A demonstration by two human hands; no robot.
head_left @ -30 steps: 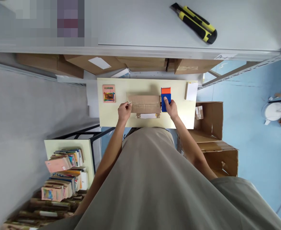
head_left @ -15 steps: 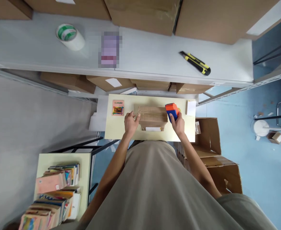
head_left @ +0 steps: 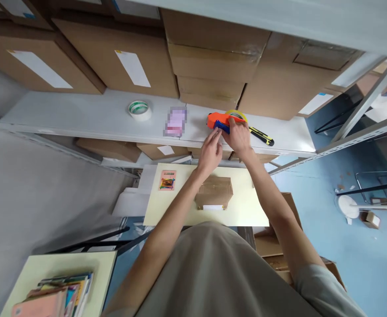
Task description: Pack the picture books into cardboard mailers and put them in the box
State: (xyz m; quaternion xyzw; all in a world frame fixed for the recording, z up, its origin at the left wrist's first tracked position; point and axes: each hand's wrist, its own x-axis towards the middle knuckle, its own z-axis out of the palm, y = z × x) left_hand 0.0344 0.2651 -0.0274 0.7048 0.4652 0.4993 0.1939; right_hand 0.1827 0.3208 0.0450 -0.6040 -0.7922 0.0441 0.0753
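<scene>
An orange and blue tape dispenser [head_left: 218, 119] with a yellow-edged roll is over the shelf. My right hand [head_left: 238, 137] is closed around it, the forearm reaching up from the right. Beside it, my left hand [head_left: 210, 152] has its fingers stretched towards the blue part; the fingertips appear to touch it. A black and yellow utility knife [head_left: 262, 136] lies just right of the dispenser, partly hidden by my right hand. Below my hands, a taped cardboard box [head_left: 215, 191] with a white label sits on the pale yellow table [head_left: 246, 207].
On the shelf [head_left: 97, 112] are a white tape roll [head_left: 139, 110] and a blurred purple item [head_left: 175, 121], backed by large cardboard boxes [head_left: 209, 66]. A colourful card [head_left: 167, 180] lies on the table's left. Books [head_left: 57, 293] are stacked at lower left; open cartons stand at right.
My right hand has carried the tape dispenser up from the table to the shelf. My left hand has left the box and come up beside it. The view has tilted upward.
</scene>
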